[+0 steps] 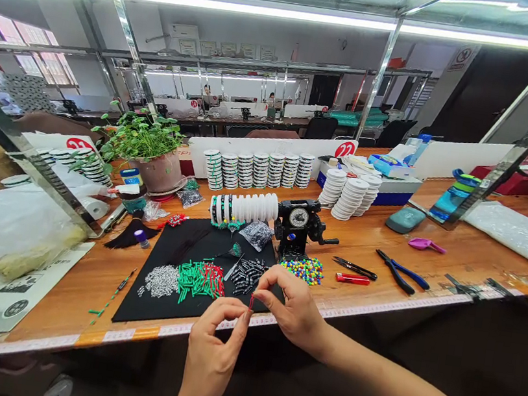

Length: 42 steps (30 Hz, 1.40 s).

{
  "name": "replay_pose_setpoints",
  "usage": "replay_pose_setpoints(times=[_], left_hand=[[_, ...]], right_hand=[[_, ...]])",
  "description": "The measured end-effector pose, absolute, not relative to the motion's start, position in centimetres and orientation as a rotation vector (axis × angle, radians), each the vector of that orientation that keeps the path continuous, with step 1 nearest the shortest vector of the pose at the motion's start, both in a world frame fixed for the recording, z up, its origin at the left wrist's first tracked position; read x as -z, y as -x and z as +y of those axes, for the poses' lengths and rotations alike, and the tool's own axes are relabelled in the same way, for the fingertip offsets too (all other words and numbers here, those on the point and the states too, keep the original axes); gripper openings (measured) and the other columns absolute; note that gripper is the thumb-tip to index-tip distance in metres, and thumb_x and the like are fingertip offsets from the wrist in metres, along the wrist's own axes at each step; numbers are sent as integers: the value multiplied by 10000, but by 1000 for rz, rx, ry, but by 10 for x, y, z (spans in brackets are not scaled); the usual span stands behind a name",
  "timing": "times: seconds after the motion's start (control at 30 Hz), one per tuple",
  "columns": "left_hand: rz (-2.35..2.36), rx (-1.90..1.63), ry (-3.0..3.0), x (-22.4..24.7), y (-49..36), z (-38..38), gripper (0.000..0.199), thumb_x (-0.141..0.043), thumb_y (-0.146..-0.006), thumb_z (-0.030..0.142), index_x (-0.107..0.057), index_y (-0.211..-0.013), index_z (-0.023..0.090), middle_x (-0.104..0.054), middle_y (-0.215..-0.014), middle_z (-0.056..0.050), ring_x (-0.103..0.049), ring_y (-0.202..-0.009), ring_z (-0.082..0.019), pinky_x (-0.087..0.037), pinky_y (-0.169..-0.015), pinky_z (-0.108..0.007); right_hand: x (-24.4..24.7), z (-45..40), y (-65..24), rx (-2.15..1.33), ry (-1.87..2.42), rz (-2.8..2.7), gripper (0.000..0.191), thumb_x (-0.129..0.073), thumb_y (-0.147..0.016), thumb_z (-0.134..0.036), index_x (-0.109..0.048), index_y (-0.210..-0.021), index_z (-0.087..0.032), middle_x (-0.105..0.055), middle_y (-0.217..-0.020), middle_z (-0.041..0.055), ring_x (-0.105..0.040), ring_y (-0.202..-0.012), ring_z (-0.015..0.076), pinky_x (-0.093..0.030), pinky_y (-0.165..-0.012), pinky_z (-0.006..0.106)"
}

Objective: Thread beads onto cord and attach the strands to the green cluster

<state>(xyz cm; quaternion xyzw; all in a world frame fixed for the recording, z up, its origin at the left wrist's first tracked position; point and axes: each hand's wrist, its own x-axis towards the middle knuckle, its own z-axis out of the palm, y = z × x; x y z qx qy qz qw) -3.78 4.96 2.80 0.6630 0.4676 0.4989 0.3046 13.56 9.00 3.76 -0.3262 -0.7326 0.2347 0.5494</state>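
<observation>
My right hand (pixel 290 310) and my left hand (pixel 215 355) meet above the front edge of a black mat (pixel 146 303), their fingertips pinching a short, thin red piece (pixel 251 301). Its exact form is too small to tell. Just beyond my fingers lie black tube beads (pixel 247 275). Green and red tube beads (pixel 201 279) and silver beads (pixel 162 281) are heaped further left on the mat. A pile of multicoloured beads (pixel 302 269) sits on the wooden bench (pixel 356 244) past the mat's right corner.
A black hand-cranked winder (pixel 296 223) holds a row of white spools (pixel 247 209). Stacks of white spools (pixel 350 197) stand behind it. Pliers (pixel 401 273), scissors (pixel 355 268) and a red utility knife (pixel 352 278) lie to the right. A potted plant (pixel 147 142) stands back left.
</observation>
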Motion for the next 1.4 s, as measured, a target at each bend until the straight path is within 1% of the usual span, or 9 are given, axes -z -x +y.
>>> replay_pose_setpoints(times=[0.13, 0.23, 0.33, 0.5, 0.67, 0.8, 0.9, 1.13, 1.4], left_hand=[[1237, -1319, -1755, -30, 37, 50, 171, -654, -914, 301, -689, -770, 214, -698, -878, -23, -661, -842, -173, -510, -774, -247], [1230, -1325, -1771, -30, 37, 49, 173, -652, -913, 301, -688, -770, 210, -700, -877, -29, -665, -841, -179, -515, -771, -253], [1232, -1333, -1786, -29, 38, 48, 175, -650, -912, 297, -685, -767, 205, -702, -872, -36, -669, -833, -185, -521, -762, -260], [1241, -1362, -1901, -34, 37, 63, 172, -626, -925, 277, -681, -778, 204, -703, -864, -41, -670, -830, -194, -524, -770, -285], [1392, -1531, -2266, -69, 33, 111, 112, -626, -909, 227, -699, -828, 206, -715, -895, -51, -654, -881, -219, -493, -818, -345], [1618, -1655, -2514, -104, 29, 154, 71, -662, -875, 202, -721, -836, 209, -741, -931, -60, -646, -925, -257, -451, -869, -407], [1763, -1645, -2572, -118, 27, 175, 53, -680, -862, 187, -725, -837, 204, -744, -948, -65, -642, -939, -278, -447, -850, -415], [1819, -1613, -2601, -118, 28, 186, 75, -660, -870, 154, -709, -829, 194, -736, -918, -68, -639, -907, -267, -476, -792, -363], [1869, -1591, -2637, -116, 25, 185, 84, -673, -852, 135, -697, -809, 203, -736, -908, -69, -636, -904, -283, -484, -765, -363]], right_hand=[[-38, 88, -135, -599, 787, -1722, 312, -549, -1031, -437, -586, -829, -203, -612, -784, 11, -561, -718, 164, -430, -666, 277], [-36, 89, -135, -525, 775, -1770, 332, -523, -1045, -439, -581, -822, -199, -611, -772, 17, -564, -718, 170, -437, -664, 285], [-31, 93, -135, -336, 732, -1845, 302, -501, -1063, -378, -569, -834, -194, -618, -783, 36, -566, -747, 188, -451, -682, 304], [-32, 111, -141, 124, 591, -2090, 181, -481, -1058, -178, -595, -917, -175, -651, -830, 74, -561, -790, 220, -469, -723, 349], [-67, 163, -142, 396, 610, -2118, 200, -470, -1063, -214, -623, -939, -176, -673, -870, 87, -577, -820, 242, -465, -767, 383], [-100, 215, -131, 410, 725, -2069, 245, -459, -1068, -248, -630, -908, -175, -677, -872, 97, -576, -842, 255, -463, -789, 388], [-114, 242, -121, 380, 768, -2037, 180, -538, -1037, -217, -627, -890, -164, -677, -865, 94, -585, -842, 248, -465, -789, 364], [-117, 253, -111, 326, 858, -2026, 100, -673, -961, -172, -642, -866, -162, -688, -846, 59, -598, -816, 213, -461, -742, 308], [-117, 251, -105, 320, 1046, -2010, 133, -665, -969, -196, -672, -841, -162, -712, -832, 82, -645, -802, 226, -435, -667, 293]])
